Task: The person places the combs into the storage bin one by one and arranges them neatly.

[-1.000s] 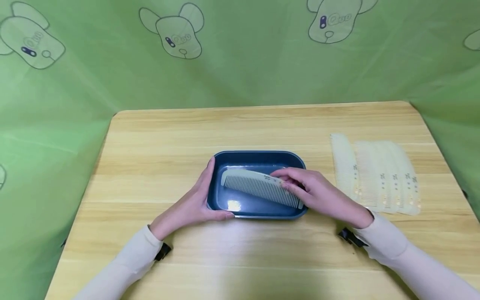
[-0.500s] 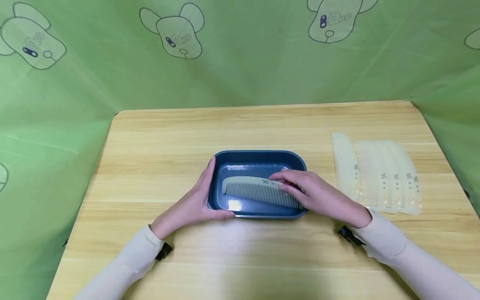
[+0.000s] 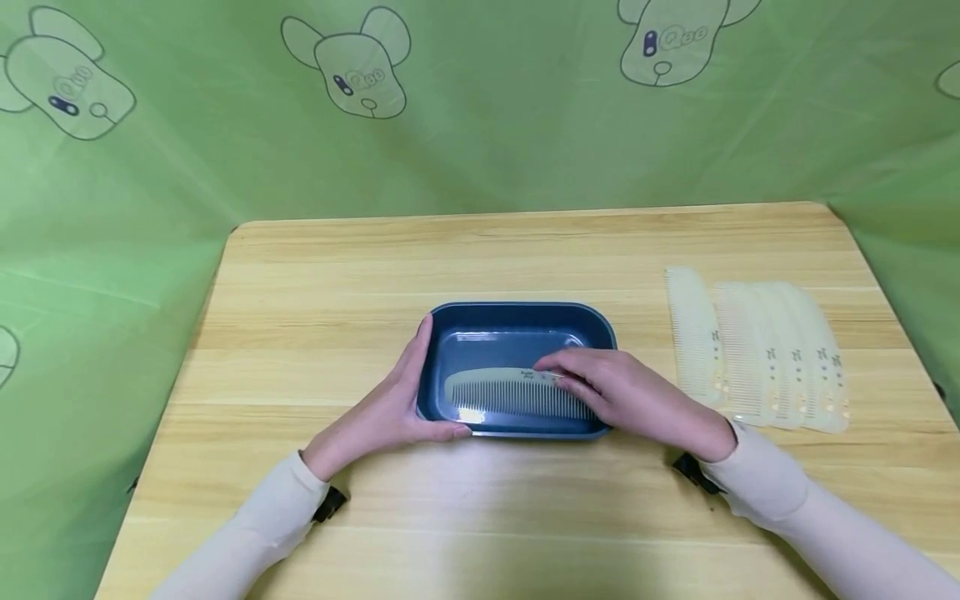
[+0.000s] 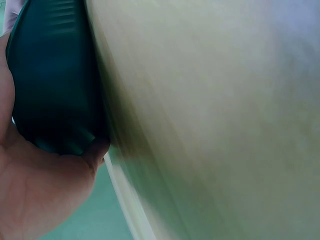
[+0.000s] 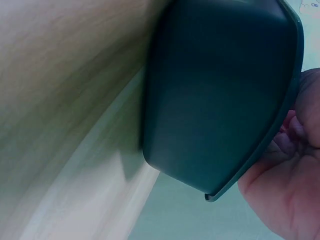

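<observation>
In the head view a pale, translucent comb [image 3: 510,393] lies along the inside of a dark blue rectangular plastic box [image 3: 480,318], teeth toward the near wall. My right hand [image 3: 622,387] reaches over the box's right end and pinches the comb near its printed end; its fingertips partly cover that end. My left hand [image 3: 390,400] grips the box's left end, thumb along the near side and fingers round the left wall. The left wrist view has the box's outer wall [image 4: 55,75] against that palm. In the right wrist view the box [image 5: 215,100] hides the comb.
Several more pale combs [image 3: 780,358] overlap in a row on the right of the wooden table [image 3: 330,292], one [image 3: 693,333] slightly apart at their left. A green cloth [image 3: 495,158] with cartoon heads hangs behind and beside the table.
The right hand has brought the comb down and nearer to the box's front wall, from slanted to almost level across the box. The left hand and box have stayed put.
</observation>
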`<act>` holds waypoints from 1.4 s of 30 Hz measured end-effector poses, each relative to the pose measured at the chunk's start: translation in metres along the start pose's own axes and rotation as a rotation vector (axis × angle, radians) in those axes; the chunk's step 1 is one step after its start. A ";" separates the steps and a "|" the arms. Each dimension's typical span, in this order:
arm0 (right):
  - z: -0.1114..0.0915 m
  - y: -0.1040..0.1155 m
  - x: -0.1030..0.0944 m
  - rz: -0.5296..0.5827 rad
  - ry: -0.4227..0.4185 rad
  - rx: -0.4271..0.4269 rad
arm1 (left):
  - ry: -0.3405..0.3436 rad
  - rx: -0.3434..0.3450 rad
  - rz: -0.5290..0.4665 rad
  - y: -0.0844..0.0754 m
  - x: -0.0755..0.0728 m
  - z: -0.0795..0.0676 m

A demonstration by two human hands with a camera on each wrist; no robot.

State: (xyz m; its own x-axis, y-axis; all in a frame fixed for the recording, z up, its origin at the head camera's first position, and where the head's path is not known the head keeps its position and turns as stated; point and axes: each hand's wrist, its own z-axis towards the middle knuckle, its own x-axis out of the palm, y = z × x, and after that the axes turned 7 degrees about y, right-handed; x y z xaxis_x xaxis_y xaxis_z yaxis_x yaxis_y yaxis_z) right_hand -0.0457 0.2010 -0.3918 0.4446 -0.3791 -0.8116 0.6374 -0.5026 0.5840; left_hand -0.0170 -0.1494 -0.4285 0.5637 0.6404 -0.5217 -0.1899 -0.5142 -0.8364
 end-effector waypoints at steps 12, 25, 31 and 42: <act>0.001 0.004 0.008 -0.145 0.044 -0.002 | -0.002 -0.003 -0.015 -0.002 0.000 0.000; 0.002 0.008 0.005 -0.227 0.123 0.024 | -0.015 0.007 -0.016 -0.002 0.002 0.000; 0.005 0.008 0.004 -0.223 0.123 0.029 | -0.019 0.004 -0.019 -0.002 0.002 -0.001; 0.005 0.005 0.008 -0.199 0.092 0.023 | -0.019 -0.017 -0.015 0.001 0.005 0.000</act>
State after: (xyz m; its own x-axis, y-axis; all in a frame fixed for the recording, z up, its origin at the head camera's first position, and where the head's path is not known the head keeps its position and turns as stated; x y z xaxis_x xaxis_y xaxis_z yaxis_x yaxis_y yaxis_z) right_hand -0.0423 0.1916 -0.3951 0.3682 -0.1985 -0.9083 0.7041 -0.5784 0.4118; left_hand -0.0147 -0.1468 -0.4316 0.5509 0.6587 -0.5125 -0.1674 -0.5143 -0.8411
